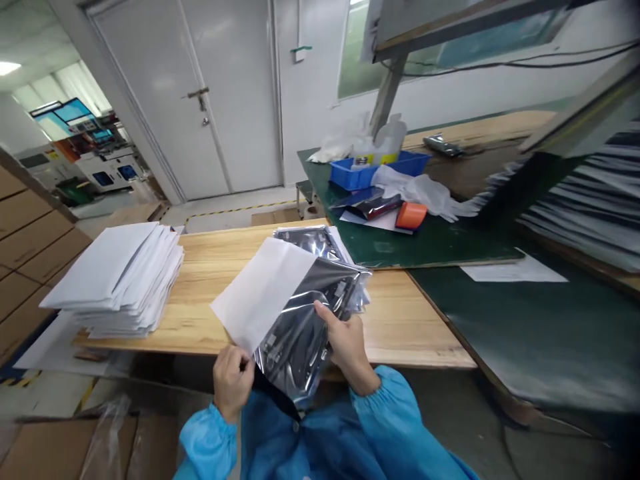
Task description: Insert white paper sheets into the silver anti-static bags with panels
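Note:
My right hand [350, 343] grips a dark, flat panel in a shiny clear plastic bag [305, 320], with the thumb on top and the fingers underneath. A white sheet or sleeve [270, 287] covers the bag's upper left part; whether it wraps the bag or only lies on it, I cannot tell. My left hand [233, 377] is closed at the sheet's lower corner, its fingertips partly hidden. Beyond the held bag, more bagged dark panels [313, 240] lie on the wooden table [405, 327].
A tall stack of white sleeves [120, 273] stands on the table's left. On the green table [390, 250] are a blue bin [350, 175] with bottles, white gloves [425, 190] and an orange roll [411, 216]. Cardboard boxes [30, 240] stand at far left, a packed rack [590, 193] at right.

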`<move>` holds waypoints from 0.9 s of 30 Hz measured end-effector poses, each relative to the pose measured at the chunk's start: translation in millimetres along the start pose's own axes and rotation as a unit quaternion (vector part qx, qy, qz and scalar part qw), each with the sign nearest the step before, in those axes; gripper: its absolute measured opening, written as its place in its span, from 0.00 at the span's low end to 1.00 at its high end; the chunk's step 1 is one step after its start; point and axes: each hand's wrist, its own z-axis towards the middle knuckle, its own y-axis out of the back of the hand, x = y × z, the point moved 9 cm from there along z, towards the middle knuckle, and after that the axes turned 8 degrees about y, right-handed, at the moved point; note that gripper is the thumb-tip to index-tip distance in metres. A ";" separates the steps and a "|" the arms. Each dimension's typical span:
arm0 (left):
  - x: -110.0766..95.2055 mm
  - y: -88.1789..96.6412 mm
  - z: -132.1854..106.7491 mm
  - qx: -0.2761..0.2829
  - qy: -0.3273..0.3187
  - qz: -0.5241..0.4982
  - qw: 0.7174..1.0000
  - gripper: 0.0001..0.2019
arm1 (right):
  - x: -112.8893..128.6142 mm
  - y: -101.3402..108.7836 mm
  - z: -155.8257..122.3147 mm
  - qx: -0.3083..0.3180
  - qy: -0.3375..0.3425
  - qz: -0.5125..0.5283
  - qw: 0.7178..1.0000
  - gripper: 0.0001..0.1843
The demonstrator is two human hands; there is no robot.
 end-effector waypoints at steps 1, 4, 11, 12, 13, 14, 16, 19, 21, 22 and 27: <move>-9.9 -1.6 -3.3 0.002 -0.014 -0.004 1.000 0.11 | 4.4 -4.0 -1.5 0.000 0.022 -0.014 1.000 0.19; -31.6 -3.7 -7.4 0.006 -0.056 -0.010 0.998 0.13 | 23.6 -25.0 -7.1 0.025 0.087 -0.043 0.995 0.18; -14.7 3.8 31.5 0.045 -0.051 -0.054 0.996 0.05 | 59.1 -93.1 -15.6 0.158 0.254 -0.084 0.951 0.12; -12.2 11.5 41.6 0.023 -0.041 -0.060 0.997 0.03 | 60.4 -102.9 -18.6 0.182 0.291 -0.109 0.933 0.12; -11.0 20.6 51.9 -0.006 -0.029 -0.064 0.998 0.02 | 60.2 -112.2 -22.5 0.206 0.328 -0.137 0.912 0.14; -11.2 30.2 62.2 -0.038 -0.015 -0.068 0.997 0.03 | 59.0 -120.4 -27.4 0.228 0.365 -0.161 0.888 0.16; -15.0 49.3 81.9 -0.104 0.010 -0.073 0.992 0.07 | 56.3 -132.6 -39.9 0.262 0.437 -0.178 0.842 0.17; -23.7 74.4 107.7 -0.197 0.034 -0.073 0.977 0.17 | 55.2 -140.6 -61.1 0.291 0.536 -0.167 0.775 0.15; -29.5 86.9 121.7 -0.246 0.033 -0.065 0.967 0.21 | 54.8 -141.9 -69.6 0.290 0.576 -0.177 0.744 0.15; -32.1 91.6 127.6 -0.263 0.028 -0.057 0.963 0.21 | 55.2 -141.5 -71.7 0.283 0.589 -0.184 0.735 0.15; -42.9 105.0 148.5 -0.282 -0.017 -0.006 0.959 0.08 | 57.8 -140.7 -79.2 0.279 0.615 -0.189 0.713 0.12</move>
